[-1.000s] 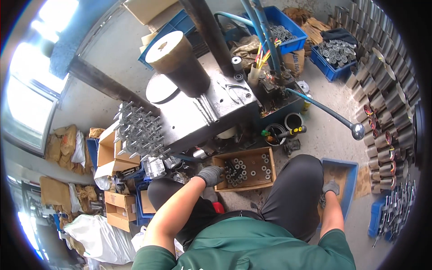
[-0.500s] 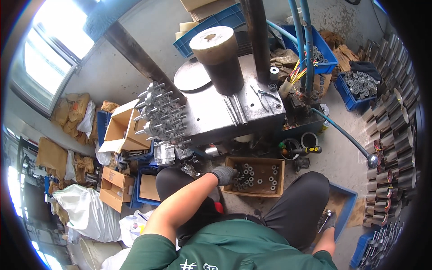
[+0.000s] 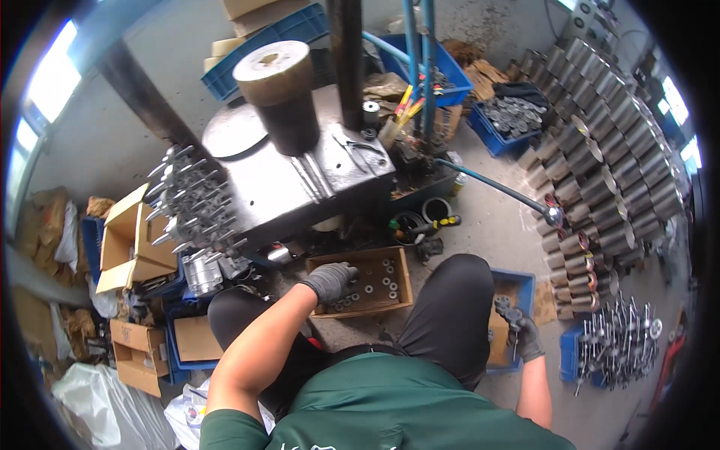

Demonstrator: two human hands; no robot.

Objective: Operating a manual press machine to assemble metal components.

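My gloved left hand (image 3: pixel 332 282) reaches into a cardboard box (image 3: pixel 403 262) of small ring-shaped pieces (image 3: pixel 369 289) between my knees; its fingers are curled and hide anything they might hold. Beyond my right knee, my gloved right hand (image 3: pixel 525 337) grips a metal part (image 3: pixel 510 313), with a flat disc-like end and apparently a shaft, over a shallow blue tray (image 3: pixel 529 289) with a cardboard bottom.
A metal press (image 3: pixel 247 180) stands ahead, with clustered shafted parts (image 3: pixel 191 202) at its left end and a long lever (image 3: pixel 495 184) on the right. Steel cylinders (image 3: pixel 600 187) are stacked rightward, near shafted parts (image 3: pixel 611 337). Opened boxes (image 3: pixel 139 360) crowd the left; a screwdriver (image 3: pixel 442 223) lies beside containers.
The view has swung rightward. My left hand has shifted within the box. My right hand has lifted, bringing the metal part more fully into sight beside my knee.
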